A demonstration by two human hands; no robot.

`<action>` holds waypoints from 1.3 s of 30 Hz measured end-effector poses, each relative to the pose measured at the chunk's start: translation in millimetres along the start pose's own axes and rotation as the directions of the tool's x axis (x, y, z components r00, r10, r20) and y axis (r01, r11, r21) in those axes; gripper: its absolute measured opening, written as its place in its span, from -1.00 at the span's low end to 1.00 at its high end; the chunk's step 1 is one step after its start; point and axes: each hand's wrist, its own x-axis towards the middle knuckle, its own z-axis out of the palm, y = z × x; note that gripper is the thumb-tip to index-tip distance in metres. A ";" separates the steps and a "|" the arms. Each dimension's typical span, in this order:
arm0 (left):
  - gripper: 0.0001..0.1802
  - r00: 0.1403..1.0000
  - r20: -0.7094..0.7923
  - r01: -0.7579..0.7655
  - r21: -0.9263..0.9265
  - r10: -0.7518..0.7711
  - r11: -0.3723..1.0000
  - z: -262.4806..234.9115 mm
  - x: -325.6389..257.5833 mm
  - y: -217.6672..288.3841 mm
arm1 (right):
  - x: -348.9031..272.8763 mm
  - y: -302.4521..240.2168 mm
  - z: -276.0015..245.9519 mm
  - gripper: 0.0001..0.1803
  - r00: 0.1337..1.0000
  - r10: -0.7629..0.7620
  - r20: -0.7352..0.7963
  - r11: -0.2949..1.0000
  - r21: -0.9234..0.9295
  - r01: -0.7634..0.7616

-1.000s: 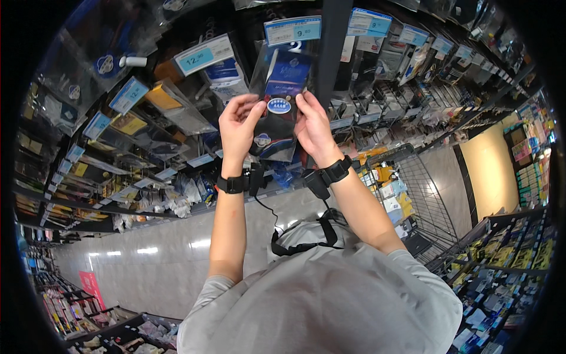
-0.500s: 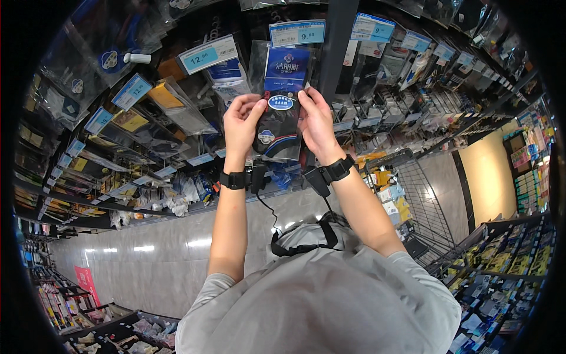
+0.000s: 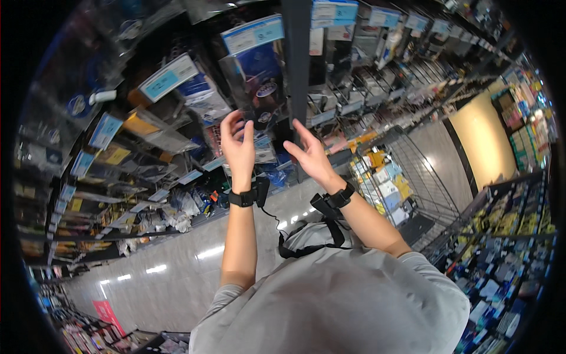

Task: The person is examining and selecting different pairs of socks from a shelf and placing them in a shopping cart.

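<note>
A clear package with a blue header card and dark contents [image 3: 256, 68] hangs from the rack in front of me, below a blue and white price tag [image 3: 253, 34]. Just under its lower end is my left hand [image 3: 238, 144], fingers bent and thumb apart, with nothing seen in it. To the right, my right hand [image 3: 311, 158] holds nothing; its thumb and forefinger point up, spread from each other. Both hands appear apart from the package. Black bands circle my wrists. Another hanging package, blue and white [image 3: 199, 94], is beyond my left fingertips.
A dark upright post [image 3: 296, 88] divides the rack just right of the package. Several more bagged goods hang on both sides. A wire shopping cart [image 3: 433, 189] with goods in it stands to my right. Behind me at left, a red sign [image 3: 109, 317] shows by the tiled floor.
Both hands have let go of the dark package and drawn down from it, spreading open. The package now hangs higher up and left in the view, which has shifted.
</note>
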 end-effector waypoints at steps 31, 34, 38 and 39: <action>-0.75 0.225 0.871 0.322 0.357 -0.437 0.877 305.6 -234.9 -52.1 | -260.0 50.8 -446.7 -0.61 0.605 0.402 -0.688 0.916 0.293 -0.275; -0.73 0.134 0.860 0.304 0.437 -0.492 0.846 349.9 -264.0 -88.7 | -293.6 77.7 -502.4 -0.60 0.496 0.436 -0.751 0.899 0.329 -0.290; -0.57 0.075 0.912 -0.271 0.409 -0.404 0.872 382.6 -301.5 -117.8 | -330.7 133.6 -530.8 -0.56 0.479 0.514 -0.711 0.807 0.211 -0.552; -0.52 0.035 0.949 -0.516 0.285 -0.312 0.808 387.0 -309.2 -118.2 | -341.5 146.9 -532.8 -0.54 0.518 0.505 -0.690 0.745 0.045 -0.666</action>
